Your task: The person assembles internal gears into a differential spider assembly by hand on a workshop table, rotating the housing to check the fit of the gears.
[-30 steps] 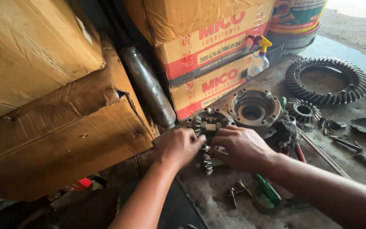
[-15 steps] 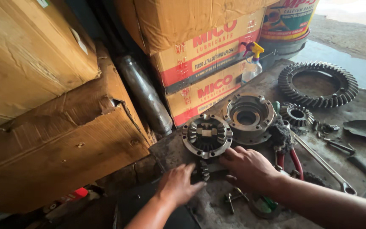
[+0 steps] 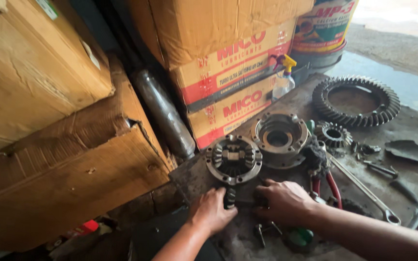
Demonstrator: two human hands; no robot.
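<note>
Cardboard cartons (image 3: 233, 72), red bands, behind gears (image 3: 233, 158)

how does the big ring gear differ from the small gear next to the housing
The big ring gear is far wider, with a large open centre; the small gear has a narrow bore. The ring gear lies farther from the hands, the small gear nearer. Both lie flat, dark and toothed.

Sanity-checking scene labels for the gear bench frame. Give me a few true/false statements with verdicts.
1. The left hand touches a small toothed gear. True.
2. The large ring gear lies on the differential case half. False: it lies apart, at the far right of the bench.
3. A spray bottle stands by the cartons. True.
4. The right hand holds the long spanner. False: the spanner lies untouched on the bench.
</note>
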